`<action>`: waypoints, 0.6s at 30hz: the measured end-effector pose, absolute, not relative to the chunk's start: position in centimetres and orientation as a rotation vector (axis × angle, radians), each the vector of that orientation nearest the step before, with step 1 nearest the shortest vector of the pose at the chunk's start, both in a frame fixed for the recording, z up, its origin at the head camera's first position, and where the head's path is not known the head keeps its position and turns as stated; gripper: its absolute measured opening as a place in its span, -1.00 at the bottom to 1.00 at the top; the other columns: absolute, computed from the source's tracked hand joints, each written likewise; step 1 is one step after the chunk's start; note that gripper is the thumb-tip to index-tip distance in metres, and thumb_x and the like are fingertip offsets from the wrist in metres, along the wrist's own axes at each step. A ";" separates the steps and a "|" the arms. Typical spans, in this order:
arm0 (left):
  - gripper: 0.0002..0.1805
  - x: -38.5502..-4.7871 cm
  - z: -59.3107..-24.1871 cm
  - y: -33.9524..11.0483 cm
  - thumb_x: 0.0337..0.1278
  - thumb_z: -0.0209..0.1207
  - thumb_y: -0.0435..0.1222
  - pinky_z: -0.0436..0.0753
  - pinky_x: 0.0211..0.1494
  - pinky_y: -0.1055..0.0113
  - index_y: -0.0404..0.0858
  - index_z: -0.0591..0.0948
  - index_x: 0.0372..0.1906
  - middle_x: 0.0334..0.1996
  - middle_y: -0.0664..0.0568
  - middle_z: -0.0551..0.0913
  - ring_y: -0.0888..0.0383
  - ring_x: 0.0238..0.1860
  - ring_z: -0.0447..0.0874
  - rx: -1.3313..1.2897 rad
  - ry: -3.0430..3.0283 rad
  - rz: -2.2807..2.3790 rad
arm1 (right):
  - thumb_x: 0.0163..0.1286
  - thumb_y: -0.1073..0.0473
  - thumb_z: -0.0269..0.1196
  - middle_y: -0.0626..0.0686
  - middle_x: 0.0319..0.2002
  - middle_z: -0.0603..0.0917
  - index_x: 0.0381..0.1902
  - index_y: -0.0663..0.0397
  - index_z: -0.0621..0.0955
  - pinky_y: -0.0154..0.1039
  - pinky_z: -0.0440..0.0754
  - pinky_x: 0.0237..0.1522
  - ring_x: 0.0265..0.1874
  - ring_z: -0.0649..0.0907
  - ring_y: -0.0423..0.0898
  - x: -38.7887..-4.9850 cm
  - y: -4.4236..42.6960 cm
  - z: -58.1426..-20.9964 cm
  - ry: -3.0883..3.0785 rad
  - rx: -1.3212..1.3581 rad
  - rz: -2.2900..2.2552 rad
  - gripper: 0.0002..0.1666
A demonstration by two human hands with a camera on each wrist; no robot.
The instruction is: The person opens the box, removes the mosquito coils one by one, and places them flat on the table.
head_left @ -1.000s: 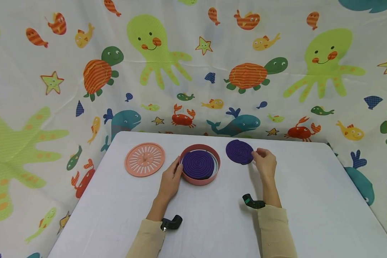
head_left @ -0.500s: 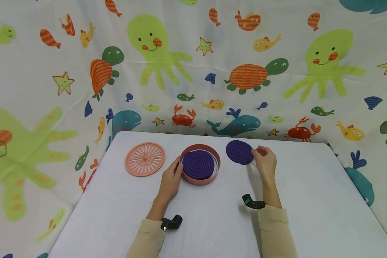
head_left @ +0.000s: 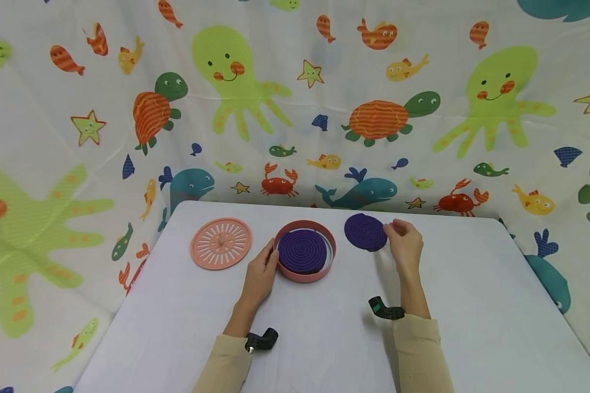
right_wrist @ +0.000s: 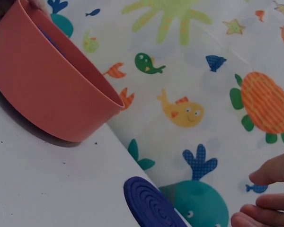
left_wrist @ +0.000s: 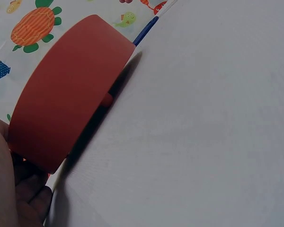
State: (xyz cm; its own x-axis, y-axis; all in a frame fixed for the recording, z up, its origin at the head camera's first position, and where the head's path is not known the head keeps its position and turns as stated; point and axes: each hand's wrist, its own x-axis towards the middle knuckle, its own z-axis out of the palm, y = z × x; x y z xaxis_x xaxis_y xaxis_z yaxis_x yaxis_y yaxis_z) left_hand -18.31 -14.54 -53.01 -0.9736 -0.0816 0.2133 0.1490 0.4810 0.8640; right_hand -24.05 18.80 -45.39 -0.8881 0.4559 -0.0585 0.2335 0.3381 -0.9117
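A person's left hand [head_left: 259, 273] grips a pink box [head_left: 303, 278] at its 9 o'clock side, fingers partly hidden, on a white table [head_left: 324, 349]. One purple coil [head_left: 302, 251] nearly fills the box; from where I stand, anything beneath it is hidden. A loose coil [head_left: 364, 232] lies at the box's 2 o'clock, the right hand [head_left: 406, 245] beside its 3 o'clock edge, released, thumb and fingers apart. At the box's 9 o'clock lies a slotted disc [head_left: 221, 241]. The right wrist view cuts off hand and loose coil.
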 end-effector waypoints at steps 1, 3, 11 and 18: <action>-0.45 -18.3 -53.1 -14.5 0.56 -0.05 -0.09 0.43 0.49 0.06 -0.29 0.39 0.45 0.41 -0.06 0.47 0.02 0.45 0.41 -0.057 -2.502 -1.493 | 0.42 0.05 0.25 0.20 0.12 0.69 0.27 0.21 0.56 -0.56 0.50 -0.19 0.10 0.64 0.04 -24.0 18.8 -45.3 -2.395 -0.623 1.574 -0.45; -0.45 -18.3 -53.2 -14.5 0.56 -0.06 -0.09 0.43 0.49 0.06 -0.29 0.39 0.45 0.41 -0.05 0.47 0.02 0.45 0.41 -0.057 -2.503 -1.490 | 0.41 0.05 0.25 0.20 0.12 0.69 0.27 0.20 0.57 -0.56 0.50 -0.20 0.09 0.64 0.04 -23.9 18.7 -45.1 -2.392 -0.614 1.568 -0.46; -0.44 -18.0 -53.4 -14.4 0.56 -0.06 -0.08 0.43 0.50 0.05 -0.29 0.38 0.46 0.42 -0.04 0.46 0.02 0.46 0.40 -0.063 -2.498 -1.491 | 0.45 0.01 0.22 0.17 0.16 0.67 0.29 0.15 0.55 -0.25 0.64 0.12 0.13 0.63 0.02 -23.5 18.4 -44.5 -2.410 -0.608 1.558 -0.46; -0.44 -17.8 -53.5 -14.1 0.56 -0.06 -0.06 0.44 0.48 0.04 -0.29 0.39 0.45 0.41 -0.05 0.47 0.02 0.45 0.41 -0.064 -2.489 -1.484 | 0.45 -0.01 0.22 0.16 0.14 0.67 0.29 0.14 0.56 -0.56 0.51 -0.14 0.09 0.62 0.00 -23.1 18.3 -44.2 -2.406 -0.556 1.557 -0.45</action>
